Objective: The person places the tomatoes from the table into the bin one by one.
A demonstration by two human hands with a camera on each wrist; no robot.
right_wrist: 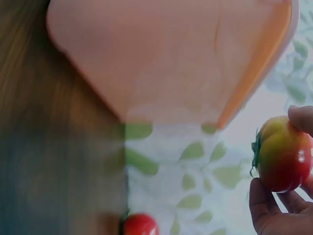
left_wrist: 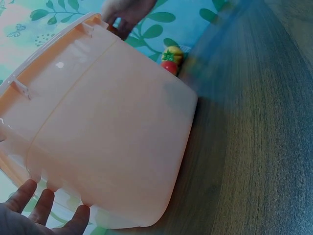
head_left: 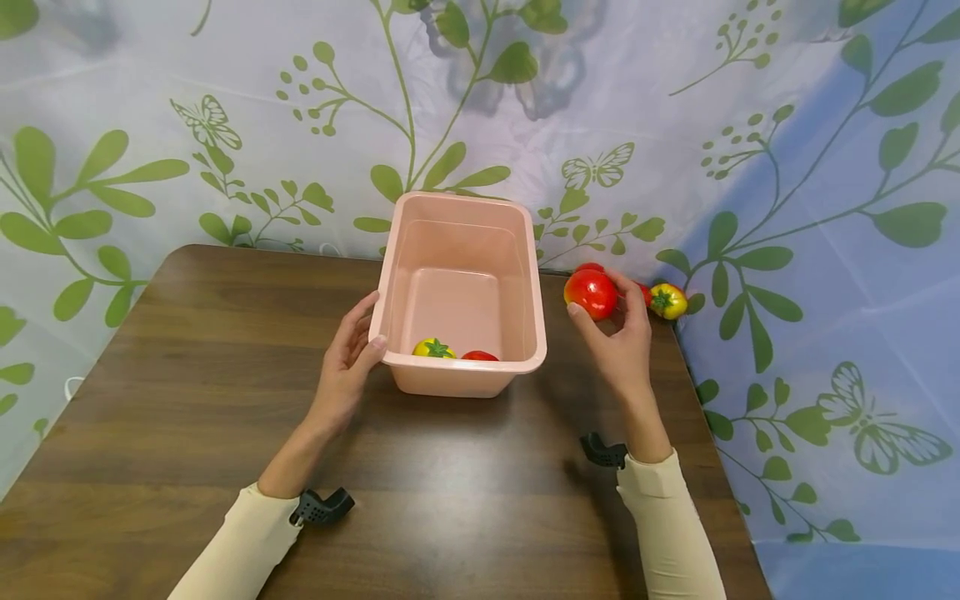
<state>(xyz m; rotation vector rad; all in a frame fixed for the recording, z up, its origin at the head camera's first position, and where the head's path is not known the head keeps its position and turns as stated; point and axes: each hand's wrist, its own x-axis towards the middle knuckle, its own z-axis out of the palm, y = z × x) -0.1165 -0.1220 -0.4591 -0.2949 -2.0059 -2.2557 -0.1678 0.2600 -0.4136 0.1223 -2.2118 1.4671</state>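
A pink plastic bin stands at the back of the table, with a yellow tomato with a green calyx and a red one near its front wall. My left hand holds the bin's left rim, thumb on the edge and fingers against the outer wall. To the right of the bin, my right hand grips a glossy tomato between thumb and fingers. Its side is yellow-green and red, with a green calyx, in the right wrist view.
Beyond my right hand, a yellow tomato and a red tomato lie together at the table's back right, partly hidden. The wooden table meets a leaf-patterned cloth behind and a bluish one on the right.
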